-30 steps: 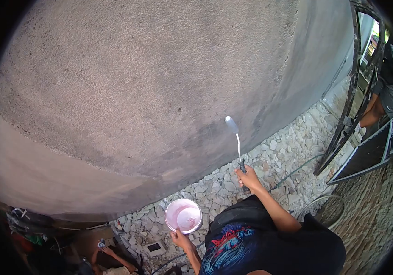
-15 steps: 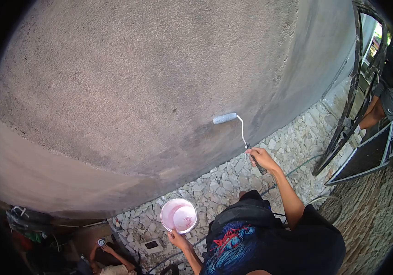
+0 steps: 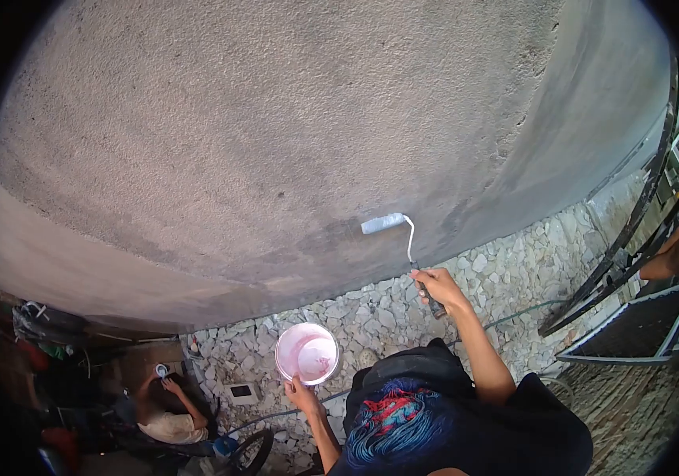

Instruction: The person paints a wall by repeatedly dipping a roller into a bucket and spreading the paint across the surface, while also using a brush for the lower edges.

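Observation:
My right hand grips the dark handle of a small paint roller. Its white sleeve lies against the rough pinkish-grey plastered wall, close to the wall's lower darker band. My left hand holds a white bucket by its near rim. Pink paint coats the inside of the bucket. My dark shirt with a blue and red print fills the bottom middle of the view.
A stone-clad base runs under the plaster. A black metal gate stands at the right, with a person's leg behind it. Another person crouches low at the bottom left among clutter. A hose lies along the stones.
The roller has swung from pointing end-on to lying sideways against the wall. My right hand rose, then came down and left a little. The view shifted right and down; the bucket stayed in my left hand.

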Tool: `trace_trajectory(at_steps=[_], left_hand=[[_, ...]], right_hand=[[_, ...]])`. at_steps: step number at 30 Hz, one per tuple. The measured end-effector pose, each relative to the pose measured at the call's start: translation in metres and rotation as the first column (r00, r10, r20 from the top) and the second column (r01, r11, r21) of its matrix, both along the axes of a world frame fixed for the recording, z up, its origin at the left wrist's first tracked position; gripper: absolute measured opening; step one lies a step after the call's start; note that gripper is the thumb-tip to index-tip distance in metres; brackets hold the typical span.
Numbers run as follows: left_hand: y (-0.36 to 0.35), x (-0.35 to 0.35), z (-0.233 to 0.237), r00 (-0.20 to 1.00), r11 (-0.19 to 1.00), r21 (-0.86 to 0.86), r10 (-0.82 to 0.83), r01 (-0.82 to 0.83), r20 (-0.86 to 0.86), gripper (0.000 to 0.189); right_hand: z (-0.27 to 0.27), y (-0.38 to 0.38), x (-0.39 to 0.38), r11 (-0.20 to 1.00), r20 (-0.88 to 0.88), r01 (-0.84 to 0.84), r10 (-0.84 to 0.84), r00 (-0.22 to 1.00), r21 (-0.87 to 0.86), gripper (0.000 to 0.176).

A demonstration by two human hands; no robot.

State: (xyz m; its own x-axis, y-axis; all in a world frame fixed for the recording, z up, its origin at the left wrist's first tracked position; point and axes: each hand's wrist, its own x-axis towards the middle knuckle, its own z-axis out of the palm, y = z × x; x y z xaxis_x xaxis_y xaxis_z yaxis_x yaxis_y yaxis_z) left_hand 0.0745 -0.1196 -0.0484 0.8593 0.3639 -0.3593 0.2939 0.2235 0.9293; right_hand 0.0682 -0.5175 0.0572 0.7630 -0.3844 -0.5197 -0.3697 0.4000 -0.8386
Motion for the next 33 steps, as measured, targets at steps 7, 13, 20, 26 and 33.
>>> trace_trajectory(at_steps=[7,13,20,26,33], left_hand=[[-0.058,-0.013,0.029,0.998,0.999,-0.024,-0.047,0.048,0.041,0.017],[-0.069,-0.038,0.031,0.998,0.997,-0.056,0.06,-0.059,0.023,0.011],[-0.061,-0.045,0.03,0.999,0.997,0.05,0.051,-0.05,-0.011,0.013],[-0.066,-0.048,0.034,0.989,0.989,0.011,0.146,-0.146,0.011,0.014],[-0.052,-0.04,0.039,0.994,0.994,-0.005,0.107,-0.107,-0.033,0.019]], right_hand=[[0.003,0.012,0.006,1.0,0.031,-0.003,0.003,1.0,-0.008,0.025],[0.01,0.016,0.015,0.999,0.017,0.029,-0.029,0.999,0.027,0.026],[0.006,0.01,0.014,0.997,0.038,0.021,-0.024,0.999,0.078,0.023],[0.021,0.016,0.016,0.997,0.042,0.05,-0.052,0.998,0.06,0.027],[-0.096,0.011,0.071,0.992,-0.17,0.095,-0.08,0.982,0.079,0.021]])
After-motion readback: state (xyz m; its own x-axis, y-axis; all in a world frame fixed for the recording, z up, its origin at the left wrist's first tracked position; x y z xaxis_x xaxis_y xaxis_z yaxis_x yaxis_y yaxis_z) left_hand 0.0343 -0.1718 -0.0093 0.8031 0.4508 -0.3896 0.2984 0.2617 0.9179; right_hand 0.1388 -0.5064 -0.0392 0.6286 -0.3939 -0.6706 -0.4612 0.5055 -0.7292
